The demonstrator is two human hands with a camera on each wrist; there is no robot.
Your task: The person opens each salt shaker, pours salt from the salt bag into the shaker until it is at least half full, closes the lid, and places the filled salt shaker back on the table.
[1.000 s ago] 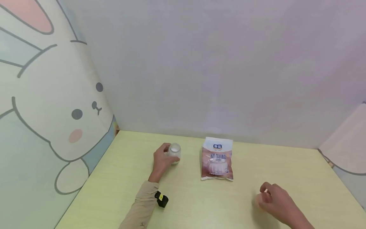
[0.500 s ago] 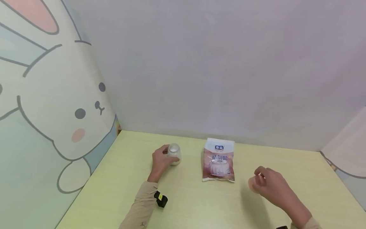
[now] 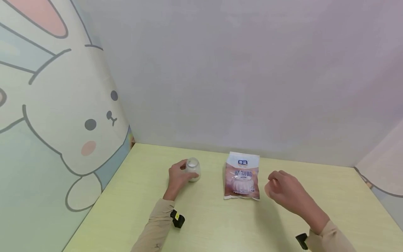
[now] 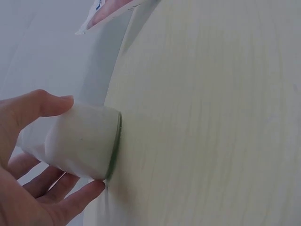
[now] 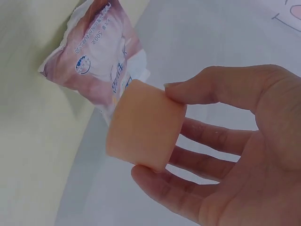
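Note:
My left hand (image 3: 178,177) grips a small clear glass jar (image 3: 193,165) standing upright on the table, with white contents and no lid on its mouth. In the left wrist view, thumb and fingers lie around the jar (image 4: 87,141). To the right, my right hand (image 3: 289,193) is raised above the table and pinches a short peach-coloured cylinder (image 5: 146,125) between thumb and fingertips. Between the hands lies a white and reddish-brown salt bag (image 3: 241,178), just left of the right hand and apart from it.
The pale yellow table (image 3: 214,224) ends at a grey-white back wall (image 3: 236,87). On the left stands a wall with a rabbit drawing (image 3: 82,122). Black camera mounts (image 3: 177,219) sit at both wrists.
My right hand has moved up and left across the table with the peach-coloured cylinder, nearing the salt bag. The left hand keeps its grip on the jar in about the same place.

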